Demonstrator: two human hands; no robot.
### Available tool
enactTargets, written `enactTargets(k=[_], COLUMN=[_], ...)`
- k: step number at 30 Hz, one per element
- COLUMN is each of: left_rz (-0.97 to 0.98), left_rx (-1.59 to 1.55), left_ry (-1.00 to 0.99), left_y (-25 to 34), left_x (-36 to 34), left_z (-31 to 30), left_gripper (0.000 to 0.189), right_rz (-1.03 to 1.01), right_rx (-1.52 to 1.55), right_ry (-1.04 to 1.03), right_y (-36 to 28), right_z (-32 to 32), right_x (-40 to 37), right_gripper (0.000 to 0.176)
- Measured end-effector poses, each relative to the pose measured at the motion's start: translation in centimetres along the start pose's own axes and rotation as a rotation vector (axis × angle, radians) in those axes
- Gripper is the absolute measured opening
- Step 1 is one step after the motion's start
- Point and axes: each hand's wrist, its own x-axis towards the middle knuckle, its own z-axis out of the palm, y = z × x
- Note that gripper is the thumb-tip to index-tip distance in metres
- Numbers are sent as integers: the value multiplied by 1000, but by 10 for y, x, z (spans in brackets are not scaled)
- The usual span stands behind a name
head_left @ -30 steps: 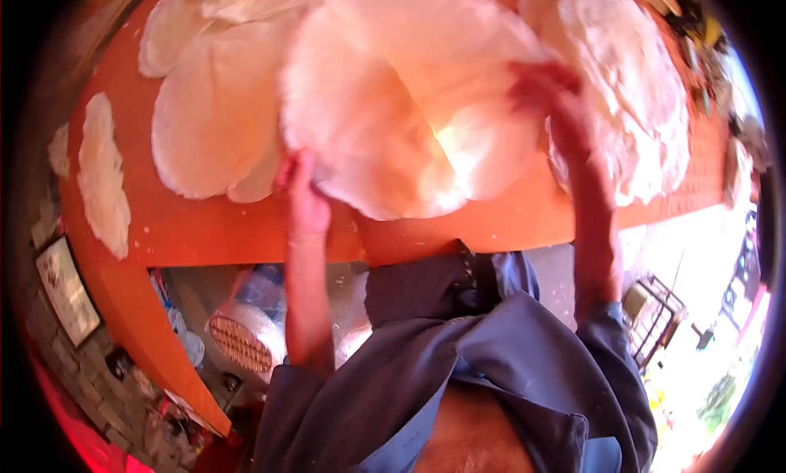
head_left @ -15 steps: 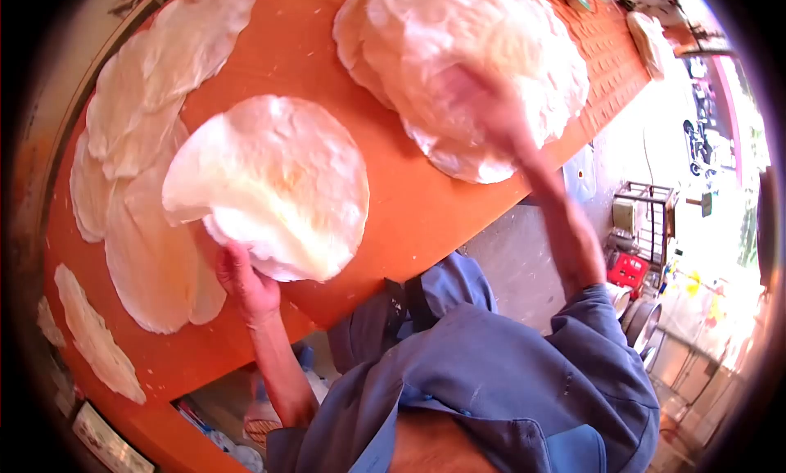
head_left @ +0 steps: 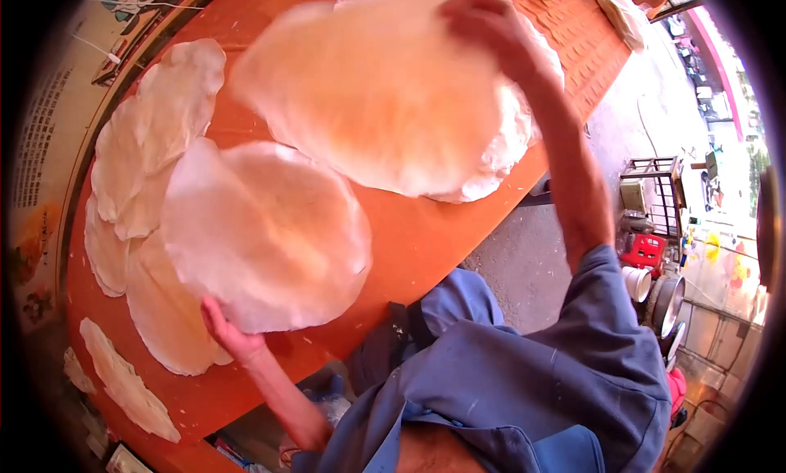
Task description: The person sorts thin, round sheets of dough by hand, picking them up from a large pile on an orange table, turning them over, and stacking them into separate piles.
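Observation:
A thin round flatbread sheet [head_left: 270, 235] spreads over the orange table, its near left edge at my left hand [head_left: 233, 332]. My left thumb shows at that edge, while the other fingers are partly hidden under it. My right hand [head_left: 487, 35] is farther off, its fingers closed at the far right of a larger sheet [head_left: 368, 96]. Motion blurs this sheet, which stretches leftward above the pile of sheets [head_left: 512, 137]. The larger sheet hides much of the pile.
More thin sheets [head_left: 160, 137] overlap along the table's left side. A narrow torn piece [head_left: 129, 379] lies near the left corner. The orange table [head_left: 409, 244] ends at a slanting near edge. On the floor to the right are a metal rack [head_left: 655, 194] and a red crate [head_left: 644, 252].
My right hand has moved up and a sheet has lifted off the pile, sweeping left. The sheet at my left hand has unfolded from its curled edge. The view has shifted slightly.

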Motion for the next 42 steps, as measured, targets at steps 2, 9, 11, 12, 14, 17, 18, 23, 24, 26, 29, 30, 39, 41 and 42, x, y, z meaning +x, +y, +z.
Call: enactTargets(k=[2, 9, 11, 12, 14, 17, 18, 23, 24, 26, 29, 30, 39, 41, 42], left_rz=[51, 119, 155, 180, 290, 387, 446, 425, 431, 472, 645, 610, 685, 685, 683], left_rx=[-17, 155, 209, 295, 441, 853, 862, 547, 649, 999, 1476, 1575, 1679, 1590, 1544], left_ry=[73, -122, -284, -347, -543, -737, -759, -424, -339, -194, -18, 37, -88, -71, -64], left_y=[3, 2, -4, -12, -25, -27, -21, -20, -18, -7, -17, -22, -10, 2, 4], left_x=[-2, -3, 0, 2, -10, -32, -34, -23, -9, 6, 32, 35, 48, 48, 47], left_z=[-4, 47, 78, 98, 153, 194, 202, 129, 104, 57, -37, -60, -117, -114, -114], left_gripper=[26, 21, 18, 15, 13, 16, 17, 20, 18, 22, 37, 40, 22, 21, 21], right_rz=[103, 38, -10, 240, 590, 310, 137, 315, 244, 233, 298, 328, 142, 243, 317], right_rx=[-120, -1039, -278, -40, 219, 14, 48, 400, 309, 220, 68, 1, -277, 0, 53], right_ry=[264, 725, 287, 88, -381, -437, -292, -279, -234, -87, 169, 246, 201, -101, -209], right_y=[40, 90, 67, 42, -27, -34, -11, -4, 6, 32, 76, 89, 130, 91, 100], right_z=[-96, -126, -35, 19, 98, 154, 170, 108, 75, -1, -114, -143, -14, 75, 108], right_x=[18, -31, -41, -50, -70, -67, -64, 12, 26, 50, 63, 59, -63, -88, -97], right_gripper=[25, 55, 43, 48, 58, 56, 40, 20, 22, 26, 34, 36, 43, 39, 36])
